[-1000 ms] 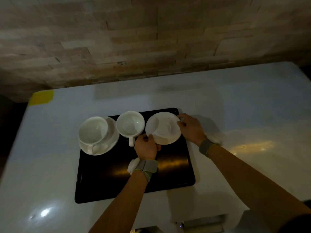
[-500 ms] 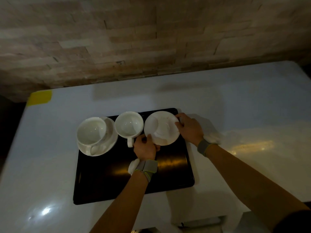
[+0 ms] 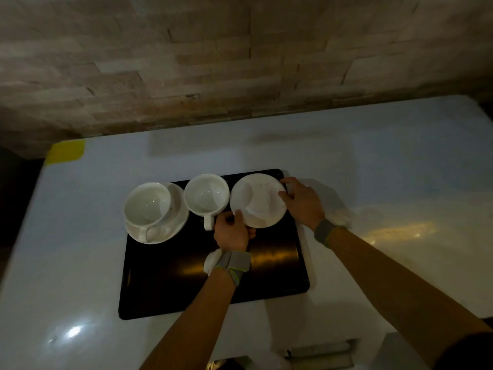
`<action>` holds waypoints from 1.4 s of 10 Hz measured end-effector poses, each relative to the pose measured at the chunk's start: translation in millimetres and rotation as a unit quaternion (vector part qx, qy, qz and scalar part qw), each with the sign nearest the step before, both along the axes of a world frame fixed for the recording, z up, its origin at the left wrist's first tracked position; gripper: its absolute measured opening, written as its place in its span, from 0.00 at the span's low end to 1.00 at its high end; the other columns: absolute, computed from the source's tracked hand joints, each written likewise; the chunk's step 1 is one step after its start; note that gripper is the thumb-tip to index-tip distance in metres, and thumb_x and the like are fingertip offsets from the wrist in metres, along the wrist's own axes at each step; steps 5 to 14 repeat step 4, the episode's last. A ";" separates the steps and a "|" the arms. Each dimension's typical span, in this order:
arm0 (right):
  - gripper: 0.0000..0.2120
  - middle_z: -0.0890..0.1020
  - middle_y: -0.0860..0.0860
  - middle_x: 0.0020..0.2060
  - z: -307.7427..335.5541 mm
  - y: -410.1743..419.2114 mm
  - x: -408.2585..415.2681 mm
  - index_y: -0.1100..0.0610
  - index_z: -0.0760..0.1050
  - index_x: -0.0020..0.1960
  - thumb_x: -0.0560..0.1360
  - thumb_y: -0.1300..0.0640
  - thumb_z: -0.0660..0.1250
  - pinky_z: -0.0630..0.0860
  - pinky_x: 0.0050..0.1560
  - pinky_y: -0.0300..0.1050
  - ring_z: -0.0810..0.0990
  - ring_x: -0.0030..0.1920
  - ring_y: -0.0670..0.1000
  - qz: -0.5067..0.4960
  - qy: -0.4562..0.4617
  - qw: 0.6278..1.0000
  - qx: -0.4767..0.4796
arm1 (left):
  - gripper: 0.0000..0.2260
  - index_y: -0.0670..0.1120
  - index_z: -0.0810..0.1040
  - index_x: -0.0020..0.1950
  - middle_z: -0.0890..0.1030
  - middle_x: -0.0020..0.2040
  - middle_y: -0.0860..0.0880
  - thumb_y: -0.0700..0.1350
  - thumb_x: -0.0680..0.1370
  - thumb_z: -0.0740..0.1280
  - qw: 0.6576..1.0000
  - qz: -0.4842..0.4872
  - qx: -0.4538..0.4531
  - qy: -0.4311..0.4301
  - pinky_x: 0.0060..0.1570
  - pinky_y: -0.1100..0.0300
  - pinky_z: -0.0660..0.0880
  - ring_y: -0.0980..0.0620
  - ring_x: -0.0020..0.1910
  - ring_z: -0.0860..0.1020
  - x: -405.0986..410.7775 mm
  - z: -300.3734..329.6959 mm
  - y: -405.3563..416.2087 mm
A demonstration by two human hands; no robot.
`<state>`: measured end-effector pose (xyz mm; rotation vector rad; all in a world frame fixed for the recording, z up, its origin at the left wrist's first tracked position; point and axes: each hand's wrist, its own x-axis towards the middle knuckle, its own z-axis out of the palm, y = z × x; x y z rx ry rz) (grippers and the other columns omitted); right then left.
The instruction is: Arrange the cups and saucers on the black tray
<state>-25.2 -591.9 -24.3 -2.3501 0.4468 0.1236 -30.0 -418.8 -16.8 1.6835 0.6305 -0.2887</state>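
A black tray (image 3: 186, 284) lies on the white counter. At its far left a white cup (image 3: 147, 203) stands on a saucer (image 3: 174, 222). A second white cup (image 3: 206, 194) sits bare on the tray in the middle, its handle toward me. At the far right an empty white saucer (image 3: 262, 201) is held by both hands: my left hand (image 3: 232, 232) pinches its near-left rim, and my right hand (image 3: 301, 200) grips its right rim. Whether the saucer rests on the tray or is slightly lifted is unclear.
The white counter (image 3: 373, 169) runs back to a stone brick wall (image 3: 240, 62). A yellow tape patch (image 3: 66, 152) marks the counter's far left corner. The near half of the tray carries nothing. Both wrists wear grey bands.
Both hands and the empty saucer have stayed almost where they were, with the saucer nudged slightly toward the tray's far right corner. The cups have not moved.
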 end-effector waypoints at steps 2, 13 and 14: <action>0.18 0.82 0.60 0.45 5.7 -0.2 -5.1 0.55 0.70 0.66 0.79 0.49 0.63 0.78 0.50 0.55 0.80 0.46 0.59 -0.020 -0.007 0.999 0.035 | 0.12 0.40 0.74 0.52 0.79 0.35 0.43 0.50 0.80 0.62 0.999 -0.031 -0.015 0.034 0.25 0.58 0.77 0.48 0.25 0.77 -4.2 -1.8 10.5; 0.12 0.80 0.53 0.37 27.7 11.6 -16.2 0.59 0.78 0.48 0.79 0.51 0.62 0.69 0.34 0.36 0.76 0.36 0.50 -0.013 -0.038 0.997 0.070 | 0.15 0.41 0.75 0.39 0.78 0.30 0.45 0.48 0.80 0.60 0.997 -0.076 -0.001 0.003 0.30 0.57 0.75 0.48 0.27 0.75 -16.7 24.9 34.1; 0.12 0.80 0.53 0.37 27.7 11.6 -16.2 0.59 0.78 0.48 0.79 0.51 0.62 0.69 0.34 0.36 0.76 0.36 0.50 -0.013 -0.038 0.997 0.070 | 0.15 0.41 0.75 0.39 0.78 0.30 0.45 0.48 0.80 0.60 0.997 -0.076 -0.001 0.003 0.30 0.57 0.75 0.48 0.27 0.75 -16.7 24.9 34.1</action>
